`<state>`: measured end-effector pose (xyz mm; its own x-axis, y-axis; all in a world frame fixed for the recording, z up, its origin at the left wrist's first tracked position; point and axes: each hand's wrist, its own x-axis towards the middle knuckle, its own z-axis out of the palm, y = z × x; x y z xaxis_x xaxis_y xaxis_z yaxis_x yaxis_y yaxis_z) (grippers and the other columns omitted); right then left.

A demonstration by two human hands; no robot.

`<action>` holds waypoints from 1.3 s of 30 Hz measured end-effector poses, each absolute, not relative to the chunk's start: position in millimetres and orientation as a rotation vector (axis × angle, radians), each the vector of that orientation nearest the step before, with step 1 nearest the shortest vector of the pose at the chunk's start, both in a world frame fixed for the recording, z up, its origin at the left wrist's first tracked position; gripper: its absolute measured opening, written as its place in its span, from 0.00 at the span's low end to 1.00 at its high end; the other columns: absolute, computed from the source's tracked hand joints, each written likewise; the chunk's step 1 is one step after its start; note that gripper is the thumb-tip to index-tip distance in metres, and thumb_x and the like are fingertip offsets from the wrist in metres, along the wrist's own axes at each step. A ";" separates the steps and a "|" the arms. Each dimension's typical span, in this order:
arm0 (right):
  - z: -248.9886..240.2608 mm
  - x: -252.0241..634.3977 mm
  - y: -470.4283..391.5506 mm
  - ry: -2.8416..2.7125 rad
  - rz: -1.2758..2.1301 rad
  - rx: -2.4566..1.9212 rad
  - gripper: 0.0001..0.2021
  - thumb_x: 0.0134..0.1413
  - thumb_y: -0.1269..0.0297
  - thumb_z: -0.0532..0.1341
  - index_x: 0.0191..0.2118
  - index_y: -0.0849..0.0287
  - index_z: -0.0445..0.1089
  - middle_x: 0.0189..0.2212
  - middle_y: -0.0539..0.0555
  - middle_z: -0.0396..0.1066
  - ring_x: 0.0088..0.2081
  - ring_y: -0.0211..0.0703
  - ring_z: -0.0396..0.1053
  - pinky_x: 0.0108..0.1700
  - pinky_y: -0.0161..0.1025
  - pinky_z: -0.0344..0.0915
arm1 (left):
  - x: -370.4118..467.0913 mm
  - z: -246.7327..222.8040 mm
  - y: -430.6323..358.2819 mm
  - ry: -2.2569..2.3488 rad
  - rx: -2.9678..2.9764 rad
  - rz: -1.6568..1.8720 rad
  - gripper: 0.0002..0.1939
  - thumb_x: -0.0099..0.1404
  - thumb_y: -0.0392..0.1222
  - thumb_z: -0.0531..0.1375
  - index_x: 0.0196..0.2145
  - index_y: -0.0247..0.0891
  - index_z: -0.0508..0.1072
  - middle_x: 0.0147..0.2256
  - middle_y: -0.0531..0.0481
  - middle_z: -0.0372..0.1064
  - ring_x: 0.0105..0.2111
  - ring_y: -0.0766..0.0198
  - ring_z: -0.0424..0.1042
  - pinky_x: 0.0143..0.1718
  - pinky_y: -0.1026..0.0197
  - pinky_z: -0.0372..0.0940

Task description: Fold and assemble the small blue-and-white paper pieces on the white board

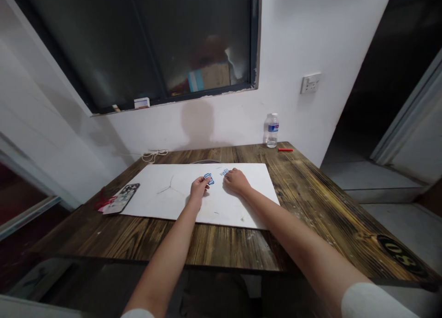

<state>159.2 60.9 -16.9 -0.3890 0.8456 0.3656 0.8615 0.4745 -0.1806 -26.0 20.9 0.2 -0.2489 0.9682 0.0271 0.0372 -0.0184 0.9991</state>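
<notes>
My left hand (199,191) pinches a small flat blue-and-white cutout (209,179) between thumb and fingers, just above a white board (152,200). To its right, my right hand (236,181) rests low on the same board with bent fingers closed together. Its fingertips are on a second small blue-and-white piece (223,173), partly covered by them. What this piece is exactly is too small to make out. Dark pencil-like lines (169,186) mark the board left of my hands.
The board lies on a dark wooden table (221,246). A patterned phone case (129,193) and red wrapping (105,200) sit at its left end. A white cord (154,155), a water bottle (272,131) and a red pen (285,150) are along the back, by the wall.
</notes>
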 end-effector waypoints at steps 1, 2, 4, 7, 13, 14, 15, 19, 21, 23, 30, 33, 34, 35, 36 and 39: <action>-16.5 159.9 60.3 -2.309 -0.039 -1.417 0.17 0.62 0.65 0.51 0.42 0.59 0.78 0.41 0.60 0.76 0.45 0.50 0.66 0.49 0.42 0.58 | -26.1 0.2 21.0 1.406 1.126 1.397 0.19 0.44 0.54 0.69 0.24 0.38 0.69 0.19 0.55 0.63 0.19 0.72 0.60 0.19 0.70 0.51; -16.2 160.7 59.7 -2.297 -0.027 -1.411 0.17 0.63 0.65 0.51 0.42 0.59 0.78 0.40 0.59 0.76 0.45 0.50 0.66 0.48 0.41 0.58 | -26.2 0.1 21.2 1.403 1.129 1.400 0.20 0.44 0.54 0.69 0.24 0.38 0.69 0.19 0.55 0.63 0.19 0.72 0.60 0.18 0.70 0.50; -15.6 162.5 58.8 -2.278 -0.007 -1.411 0.17 0.63 0.66 0.51 0.41 0.58 0.78 0.39 0.58 0.77 0.44 0.49 0.66 0.47 0.41 0.59 | -26.3 -0.3 21.8 1.402 1.132 1.403 0.20 0.43 0.55 0.69 0.23 0.38 0.69 0.19 0.55 0.63 0.20 0.71 0.60 0.18 0.70 0.50; -15.6 165.9 58.7 -2.266 0.018 -1.405 0.16 0.63 0.66 0.52 0.41 0.57 0.78 0.37 0.57 0.77 0.43 0.48 0.66 0.46 0.40 0.60 | -26.4 -1.0 22.8 1.413 1.137 1.401 0.20 0.43 0.55 0.69 0.23 0.38 0.68 0.19 0.55 0.63 0.20 0.71 0.61 0.18 0.70 0.50; -20.9 170.7 59.8 -2.216 0.022 -1.337 0.17 0.63 0.63 0.54 0.53 0.58 0.73 0.49 0.55 0.75 0.51 0.49 0.64 0.54 0.40 0.59 | -25.9 -1.5 22.2 1.402 1.129 1.396 0.20 0.43 0.55 0.69 0.23 0.38 0.68 0.19 0.55 0.64 0.20 0.72 0.61 0.18 0.71 0.51; -21.8 170.7 59.4 -2.246 0.030 -1.336 0.18 0.64 0.62 0.54 0.55 0.58 0.72 0.51 0.54 0.75 0.52 0.49 0.64 0.55 0.41 0.59 | -25.8 -1.5 22.0 1.402 1.125 1.393 0.20 0.44 0.54 0.69 0.23 0.38 0.68 0.19 0.55 0.64 0.20 0.72 0.61 0.18 0.70 0.51; -22.5 170.4 58.8 -2.286 0.042 -1.337 0.19 0.65 0.61 0.53 0.57 0.58 0.70 0.52 0.54 0.74 0.54 0.49 0.64 0.55 0.41 0.59 | -25.7 -1.4 21.9 1.402 1.122 1.392 0.20 0.44 0.54 0.69 0.23 0.38 0.68 0.19 0.55 0.64 0.20 0.72 0.61 0.18 0.70 0.51; -20.4 168.8 54.1 -2.400 0.060 -1.355 0.18 0.66 0.64 0.52 0.57 0.57 0.71 0.50 0.55 0.75 0.53 0.48 0.66 0.54 0.40 0.60 | -25.3 -1.3 22.8 1.393 1.123 1.400 0.19 0.43 0.53 0.70 0.23 0.38 0.68 0.19 0.55 0.64 0.20 0.71 0.62 0.19 0.70 0.52; -17.2 168.7 51.3 -2.432 0.043 -1.355 0.18 0.64 0.67 0.53 0.55 0.56 0.72 0.49 0.55 0.76 0.52 0.47 0.67 0.53 0.39 0.61 | -25.1 -1.2 23.5 1.397 1.129 1.403 0.19 0.42 0.53 0.70 0.22 0.38 0.68 0.20 0.54 0.65 0.21 0.71 0.62 0.19 0.70 0.52; -14.0 169.2 48.9 -2.468 0.028 -1.331 0.17 0.63 0.70 0.53 0.52 0.55 0.74 0.47 0.55 0.76 0.50 0.47 0.68 0.51 0.39 0.61 | -25.0 -0.9 23.8 1.398 1.135 1.405 0.19 0.42 0.53 0.70 0.21 0.38 0.67 0.20 0.54 0.65 0.21 0.71 0.62 0.19 0.70 0.52; -14.3 172.4 49.7 -2.471 0.062 -1.163 0.13 0.60 0.70 0.57 0.46 0.55 0.77 0.42 0.54 0.76 0.46 0.44 0.68 0.49 0.36 0.62 | -24.6 0.1 21.3 1.396 1.123 1.396 0.20 0.42 0.55 0.69 0.23 0.39 0.68 0.21 0.54 0.66 0.21 0.70 0.63 0.18 0.70 0.51; -17.9 172.5 51.9 -2.448 0.091 -1.143 0.12 0.61 0.68 0.57 0.44 0.54 0.78 0.41 0.54 0.76 0.45 0.44 0.67 0.47 0.37 0.62 | -24.6 0.1 21.0 1.404 1.120 1.394 0.21 0.42 0.55 0.69 0.23 0.39 0.68 0.21 0.54 0.65 0.21 0.70 0.63 0.19 0.70 0.51; -19.0 172.2 52.3 -2.435 0.094 -1.148 0.12 0.62 0.67 0.57 0.44 0.54 0.78 0.41 0.54 0.75 0.45 0.44 0.67 0.47 0.37 0.62 | -24.6 0.1 21.0 1.404 1.119 1.394 0.21 0.42 0.55 0.69 0.23 0.38 0.68 0.21 0.54 0.65 0.21 0.71 0.62 0.19 0.70 0.51; -20.0 172.0 52.5 -2.420 0.089 -1.161 0.12 0.62 0.67 0.57 0.45 0.54 0.77 0.41 0.54 0.75 0.45 0.45 0.67 0.47 0.38 0.62 | -24.5 0.1 21.0 1.403 1.119 1.394 0.21 0.42 0.55 0.69 0.23 0.38 0.68 0.21 0.54 0.65 0.21 0.71 0.62 0.19 0.70 0.51; -20.7 171.8 52.6 -2.399 0.075 -1.184 0.12 0.62 0.66 0.58 0.46 0.54 0.77 0.42 0.54 0.75 0.46 0.45 0.66 0.48 0.38 0.61 | -24.5 0.2 21.1 1.400 1.118 1.394 0.21 0.42 0.55 0.69 0.23 0.38 0.68 0.21 0.54 0.65 0.21 0.71 0.62 0.19 0.70 0.51; -21.9 171.9 52.6 -2.307 0.004 -1.336 0.15 0.60 0.57 0.61 0.50 0.53 0.75 0.48 0.56 0.73 0.50 0.50 0.63 0.51 0.42 0.60 | -24.5 0.6 20.9 1.395 1.118 1.391 0.20 0.42 0.54 0.70 0.23 0.38 0.68 0.20 0.55 0.65 0.20 0.72 0.61 0.18 0.70 0.51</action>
<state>171.9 52.6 -21.9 -0.4145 0.8200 0.3947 0.8187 0.5253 -0.2317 -24.5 20.9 0.6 -0.2403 0.9704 0.0236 0.0260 -0.0179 0.9995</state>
